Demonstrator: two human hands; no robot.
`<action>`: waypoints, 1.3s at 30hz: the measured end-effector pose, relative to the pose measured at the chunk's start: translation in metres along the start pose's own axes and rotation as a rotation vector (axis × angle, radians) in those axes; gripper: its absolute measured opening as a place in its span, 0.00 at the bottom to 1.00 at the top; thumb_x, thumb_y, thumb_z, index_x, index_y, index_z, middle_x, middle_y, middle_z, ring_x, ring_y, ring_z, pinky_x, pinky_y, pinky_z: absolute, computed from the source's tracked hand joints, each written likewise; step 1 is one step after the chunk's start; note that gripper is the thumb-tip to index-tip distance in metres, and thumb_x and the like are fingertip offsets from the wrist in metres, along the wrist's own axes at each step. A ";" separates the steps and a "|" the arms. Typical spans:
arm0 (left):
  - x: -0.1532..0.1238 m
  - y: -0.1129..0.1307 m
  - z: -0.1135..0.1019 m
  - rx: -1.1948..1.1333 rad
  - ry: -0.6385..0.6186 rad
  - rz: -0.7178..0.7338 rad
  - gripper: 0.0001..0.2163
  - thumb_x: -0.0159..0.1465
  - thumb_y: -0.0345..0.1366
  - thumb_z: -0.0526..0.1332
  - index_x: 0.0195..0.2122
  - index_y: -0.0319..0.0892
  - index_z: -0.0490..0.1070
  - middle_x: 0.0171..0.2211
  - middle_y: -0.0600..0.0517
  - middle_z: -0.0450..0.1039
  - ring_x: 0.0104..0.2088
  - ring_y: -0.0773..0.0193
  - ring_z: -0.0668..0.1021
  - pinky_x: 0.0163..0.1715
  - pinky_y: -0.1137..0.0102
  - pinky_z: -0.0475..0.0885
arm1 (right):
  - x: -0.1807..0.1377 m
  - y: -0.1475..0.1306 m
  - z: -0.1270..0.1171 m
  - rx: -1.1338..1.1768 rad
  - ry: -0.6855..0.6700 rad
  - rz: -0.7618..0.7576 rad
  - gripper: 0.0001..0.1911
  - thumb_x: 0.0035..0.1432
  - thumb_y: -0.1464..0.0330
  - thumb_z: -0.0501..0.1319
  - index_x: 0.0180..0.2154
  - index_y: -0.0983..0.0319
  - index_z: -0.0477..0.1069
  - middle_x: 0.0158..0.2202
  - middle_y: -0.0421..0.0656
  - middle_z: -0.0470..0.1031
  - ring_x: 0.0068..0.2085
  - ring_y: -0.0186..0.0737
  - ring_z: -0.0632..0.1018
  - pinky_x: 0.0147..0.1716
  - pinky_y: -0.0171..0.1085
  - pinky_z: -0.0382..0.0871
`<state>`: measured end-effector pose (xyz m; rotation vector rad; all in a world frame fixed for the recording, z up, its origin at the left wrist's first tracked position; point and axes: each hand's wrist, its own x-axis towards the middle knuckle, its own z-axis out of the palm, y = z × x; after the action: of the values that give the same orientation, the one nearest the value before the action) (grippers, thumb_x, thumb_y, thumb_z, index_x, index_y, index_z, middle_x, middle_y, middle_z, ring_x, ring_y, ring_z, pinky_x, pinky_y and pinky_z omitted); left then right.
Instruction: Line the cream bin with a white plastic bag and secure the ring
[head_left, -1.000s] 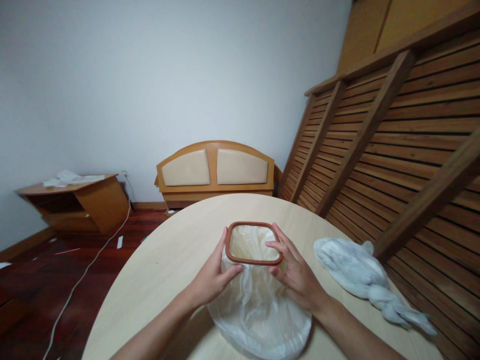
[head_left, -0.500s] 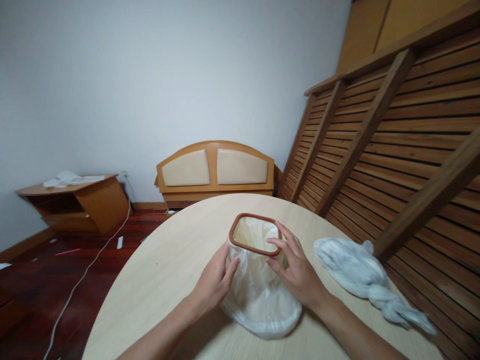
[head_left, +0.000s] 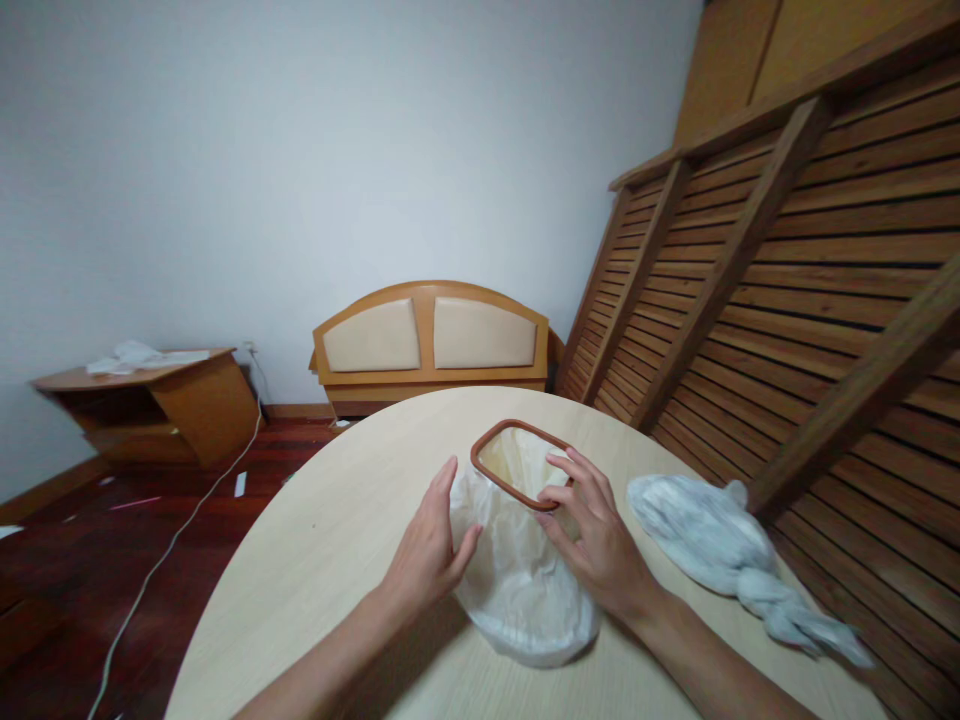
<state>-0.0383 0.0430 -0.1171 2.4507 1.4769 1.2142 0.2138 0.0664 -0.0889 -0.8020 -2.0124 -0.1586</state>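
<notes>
A small trash can (head_left: pixel 525 600) stands on the round table in front of me, wrapped on the outside by a thin white plastic bag (head_left: pixel 510 545). Its brown rim ring (head_left: pixel 491 432) sits at the top, tilted, with the bag's film also lining the opening. My right hand (head_left: pixel 592 525) grips the ring's right side, fingers over the edge and thumb on the outside. Fingers apart, my left hand (head_left: pixel 431 540) is held open at the can's left side; whether it touches the bag I cannot tell.
A knotted, filled whitish plastic bag (head_left: pixel 705 540) lies on the table (head_left: pixel 315 590) at the right. Wooden slatted panels (head_left: pixel 750 330) lean beyond the table's right edge. A desk (head_left: pixel 202 400) with papers and a cable (head_left: pixel 180 535) on the floor are at the left.
The ring has turned and shifted slightly right with my right hand on it. My left hand has come off the can's rim and opened.
</notes>
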 end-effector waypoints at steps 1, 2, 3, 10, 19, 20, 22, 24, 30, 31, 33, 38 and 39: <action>-0.001 -0.004 0.002 0.007 -0.016 -0.028 0.38 0.69 0.39 0.57 0.72 0.45 0.33 0.71 0.36 0.50 0.70 0.46 0.62 0.65 0.47 0.65 | 0.000 0.000 0.000 -0.007 0.016 -0.005 0.04 0.67 0.67 0.60 0.44 0.56 0.70 0.60 0.49 0.67 0.68 0.56 0.60 0.62 0.61 0.63; -0.002 -0.007 0.004 0.013 -0.037 -0.052 0.37 0.69 0.40 0.57 0.72 0.44 0.33 0.71 0.35 0.51 0.69 0.46 0.62 0.65 0.47 0.65 | 0.001 0.001 0.000 -0.015 0.028 -0.007 0.04 0.67 0.67 0.60 0.44 0.56 0.69 0.60 0.49 0.67 0.68 0.57 0.60 0.61 0.61 0.63; -0.004 -0.009 0.005 0.015 -0.061 -0.073 0.37 0.69 0.40 0.57 0.72 0.43 0.35 0.71 0.35 0.51 0.69 0.45 0.62 0.65 0.46 0.64 | 0.001 0.002 0.000 -0.024 0.038 -0.006 0.04 0.68 0.67 0.60 0.44 0.56 0.69 0.59 0.49 0.67 0.68 0.57 0.60 0.61 0.61 0.64; -0.009 0.000 0.019 -0.038 -0.259 -0.115 0.28 0.68 0.39 0.57 0.68 0.38 0.54 0.66 0.36 0.62 0.66 0.50 0.67 0.67 0.50 0.63 | 0.003 0.022 -0.002 -0.142 0.106 0.029 0.03 0.68 0.65 0.60 0.43 0.56 0.70 0.56 0.49 0.68 0.65 0.59 0.63 0.60 0.62 0.65; -0.017 0.020 0.032 0.076 -0.545 -0.104 0.29 0.72 0.49 0.52 0.71 0.45 0.54 0.74 0.40 0.41 0.73 0.43 0.46 0.69 0.44 0.53 | 0.001 0.043 -0.005 -0.151 0.047 0.104 0.10 0.69 0.63 0.57 0.49 0.57 0.71 0.56 0.50 0.71 0.67 0.60 0.59 0.62 0.64 0.61; -0.015 0.020 0.032 0.089 -0.563 -0.110 0.28 0.72 0.49 0.52 0.71 0.46 0.54 0.74 0.40 0.42 0.73 0.43 0.47 0.69 0.44 0.53 | 0.001 0.042 -0.005 -0.132 0.045 0.107 0.09 0.69 0.63 0.57 0.48 0.57 0.71 0.55 0.49 0.72 0.67 0.59 0.59 0.62 0.64 0.61; -0.011 0.019 0.032 0.109 -0.606 -0.122 0.27 0.73 0.48 0.50 0.71 0.46 0.55 0.73 0.40 0.45 0.73 0.44 0.50 0.69 0.44 0.52 | 0.001 0.040 -0.005 -0.093 0.051 0.113 0.07 0.70 0.64 0.57 0.45 0.56 0.72 0.52 0.48 0.74 0.67 0.58 0.60 0.62 0.63 0.60; -0.007 0.020 0.032 0.126 -0.623 -0.135 0.26 0.73 0.46 0.49 0.71 0.44 0.55 0.73 0.40 0.48 0.73 0.46 0.52 0.70 0.45 0.52 | 0.003 0.035 -0.005 -0.054 0.063 0.111 0.06 0.69 0.64 0.58 0.43 0.56 0.73 0.49 0.46 0.75 0.66 0.57 0.61 0.62 0.62 0.61; 0.000 0.022 0.033 0.121 -0.592 -0.177 0.31 0.68 0.39 0.55 0.71 0.38 0.53 0.73 0.40 0.47 0.73 0.51 0.53 0.71 0.51 0.51 | 0.010 0.017 -0.013 0.022 0.169 0.111 0.05 0.68 0.63 0.60 0.42 0.55 0.73 0.40 0.45 0.76 0.60 0.54 0.69 0.58 0.57 0.65; 0.000 0.022 0.033 0.114 -0.602 -0.183 0.32 0.68 0.40 0.55 0.72 0.37 0.51 0.73 0.40 0.46 0.73 0.51 0.53 0.71 0.52 0.50 | 0.011 0.016 -0.016 0.024 0.191 0.111 0.05 0.68 0.63 0.60 0.43 0.55 0.73 0.40 0.44 0.76 0.59 0.53 0.69 0.57 0.56 0.66; 0.000 0.021 0.031 0.097 -0.622 -0.181 0.34 0.68 0.43 0.55 0.73 0.38 0.47 0.74 0.41 0.42 0.73 0.50 0.50 0.72 0.52 0.49 | 0.014 0.015 -0.021 0.016 0.243 0.104 0.05 0.68 0.63 0.61 0.43 0.56 0.73 0.39 0.44 0.76 0.58 0.52 0.71 0.56 0.54 0.67; -0.003 0.019 0.029 0.025 -0.619 -0.136 0.34 0.71 0.49 0.50 0.74 0.44 0.41 0.75 0.44 0.37 0.74 0.49 0.47 0.71 0.49 0.48 | 0.021 0.033 -0.032 -0.039 0.343 0.155 0.07 0.67 0.61 0.61 0.41 0.56 0.75 0.38 0.44 0.78 0.54 0.52 0.74 0.55 0.53 0.68; -0.003 0.019 0.029 0.020 -0.610 -0.134 0.33 0.72 0.49 0.50 0.74 0.45 0.41 0.75 0.44 0.39 0.74 0.49 0.48 0.71 0.49 0.49 | 0.023 0.039 -0.033 -0.048 0.354 0.177 0.08 0.67 0.61 0.61 0.41 0.57 0.75 0.39 0.45 0.78 0.54 0.52 0.74 0.55 0.53 0.68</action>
<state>-0.0069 0.0405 -0.1322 2.3679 1.4241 0.3663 0.2529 0.0942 -0.0596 -0.9097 -1.6037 -0.2304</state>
